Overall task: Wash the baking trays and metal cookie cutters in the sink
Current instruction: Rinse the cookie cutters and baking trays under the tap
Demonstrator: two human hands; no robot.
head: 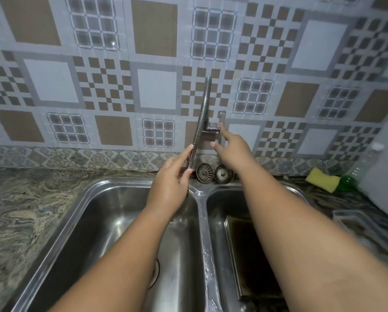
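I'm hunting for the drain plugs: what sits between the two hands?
Two metal strainers stand side by side at the back of the sink, between the left hand and the right hand, in the head view.

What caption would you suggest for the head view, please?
The left hand holds the hose, the right hand reaches the tap, and a dark tray lies in the right basin.

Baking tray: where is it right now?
Head view, lower right: the tray lies in the right basin of the sink, close to the divider and partly hidden under the right arm.
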